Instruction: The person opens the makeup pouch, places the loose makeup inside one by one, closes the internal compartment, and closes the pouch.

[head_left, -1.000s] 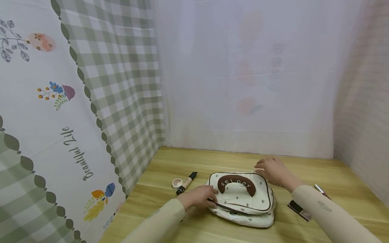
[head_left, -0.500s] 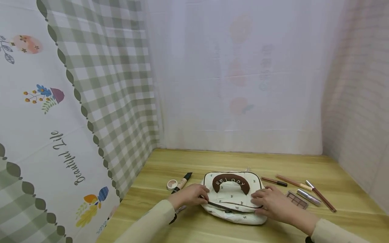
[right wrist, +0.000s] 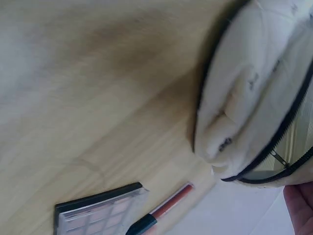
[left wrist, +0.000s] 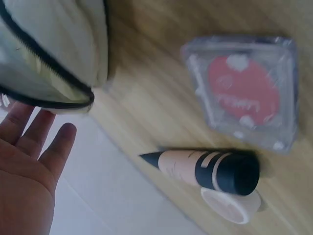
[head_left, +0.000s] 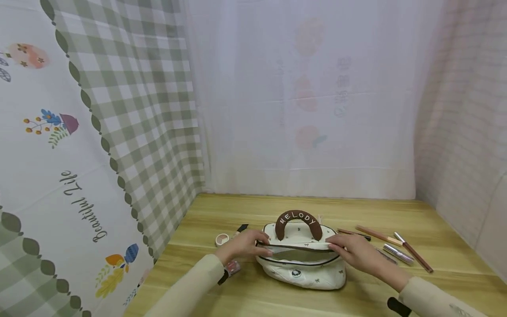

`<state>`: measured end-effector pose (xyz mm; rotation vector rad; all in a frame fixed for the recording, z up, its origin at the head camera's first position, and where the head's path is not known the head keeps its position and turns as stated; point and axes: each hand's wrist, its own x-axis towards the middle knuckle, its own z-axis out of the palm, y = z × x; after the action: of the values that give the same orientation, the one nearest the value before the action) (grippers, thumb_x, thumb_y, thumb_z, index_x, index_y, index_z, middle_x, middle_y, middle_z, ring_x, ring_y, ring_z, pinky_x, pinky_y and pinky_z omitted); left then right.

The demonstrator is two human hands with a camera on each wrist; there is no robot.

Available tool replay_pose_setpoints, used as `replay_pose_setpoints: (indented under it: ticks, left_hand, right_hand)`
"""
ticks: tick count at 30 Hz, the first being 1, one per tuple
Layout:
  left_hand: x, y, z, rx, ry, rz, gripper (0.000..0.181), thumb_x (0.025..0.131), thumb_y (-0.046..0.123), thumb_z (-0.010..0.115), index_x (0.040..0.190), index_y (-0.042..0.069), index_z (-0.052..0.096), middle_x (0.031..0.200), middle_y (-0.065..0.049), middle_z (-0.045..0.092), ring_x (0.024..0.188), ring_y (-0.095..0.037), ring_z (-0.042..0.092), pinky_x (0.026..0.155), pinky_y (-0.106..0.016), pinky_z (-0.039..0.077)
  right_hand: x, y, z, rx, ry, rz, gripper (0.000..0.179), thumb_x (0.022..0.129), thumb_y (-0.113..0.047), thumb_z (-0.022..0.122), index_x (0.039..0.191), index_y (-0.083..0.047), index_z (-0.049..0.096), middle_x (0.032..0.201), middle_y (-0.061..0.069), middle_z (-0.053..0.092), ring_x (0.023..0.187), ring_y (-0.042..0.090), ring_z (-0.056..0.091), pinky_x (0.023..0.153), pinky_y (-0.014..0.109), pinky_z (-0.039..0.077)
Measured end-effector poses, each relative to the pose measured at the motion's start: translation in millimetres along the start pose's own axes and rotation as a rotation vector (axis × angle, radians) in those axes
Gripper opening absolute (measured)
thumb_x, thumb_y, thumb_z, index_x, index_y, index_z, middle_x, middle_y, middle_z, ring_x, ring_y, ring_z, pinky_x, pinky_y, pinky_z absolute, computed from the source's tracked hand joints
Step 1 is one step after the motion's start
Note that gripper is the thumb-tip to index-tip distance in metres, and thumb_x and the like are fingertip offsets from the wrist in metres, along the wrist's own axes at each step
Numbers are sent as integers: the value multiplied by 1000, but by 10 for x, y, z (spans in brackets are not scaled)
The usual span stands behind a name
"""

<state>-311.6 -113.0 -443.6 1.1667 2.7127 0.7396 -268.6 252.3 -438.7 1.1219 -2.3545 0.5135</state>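
Observation:
A white makeup bag (head_left: 301,275) with a small bow print stands on the table, its zip undone and its lid (head_left: 299,233) partly raised. The brown MELODY handle (head_left: 299,218) arches up from the lid. At the lid's left front corner, my left hand (head_left: 245,244) pinches the edge. My right hand (head_left: 354,251) grips the right front corner, thumb at the edge. The left wrist view shows the left fingers (left wrist: 56,147) against the outside of the lid. Most of the right hand falls outside the right wrist view; the bag's deeper inside is hidden.
Left of the bag lie a clear square case with a pink label (left wrist: 244,93), a beige tube (left wrist: 195,169) and a small round pot (head_left: 222,239). Rightward are an eyeshadow palette (right wrist: 100,213), a silver tube (head_left: 398,254), a lip gloss tube (right wrist: 171,200) and slim pencils (head_left: 378,234).
My right hand has come from the bag's back right corner to its front right. With both hands at the front edge, the lid has lifted and the mouth now gapes.

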Motion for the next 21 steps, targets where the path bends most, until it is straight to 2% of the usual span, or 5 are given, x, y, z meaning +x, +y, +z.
replay_pose_setpoints:
  ticks: [3,5,10,15,21]
  left_hand:
    - [44,-49,-43,-52,67,4,22,89,21,77,107,9,73,119,-5,68,111,-18,61,96,-34,48]
    - [76,-70,-69,-95,112,15,21,89,14,76,108,6,72,113,-6,69,106,-20,62,94,-36,49]
    - [181,-93,-145,-207,204,0,18,90,9,73,106,3,72,102,-7,71,91,-17,62,80,-29,50]
    - [311,-84,-226,-281,282,-79,15,92,11,72,105,3,73,100,-6,72,91,-14,64,79,-28,52]
    - [469,-49,-295,-349,367,-192,22,95,21,69,110,6,73,102,-4,72,98,-18,64,85,-34,52]
  right_hand:
    - [58,26,-56,75,5,87,12,91,-6,70,99,-14,75,90,-8,71,78,-1,60,61,27,50]
    - [95,44,-98,121,-17,177,11,94,-10,68,100,-14,75,93,-6,72,81,2,62,63,29,52]
    - [202,113,-192,217,-50,374,14,98,-15,63,104,-10,75,94,-2,72,84,8,65,67,31,54]
    - [341,243,-212,259,-41,474,20,100,-18,62,107,-4,74,93,3,72,78,14,64,61,29,52]
    - [477,362,-219,260,-17,607,34,101,-27,60,115,1,71,103,15,72,95,32,66,78,45,54]
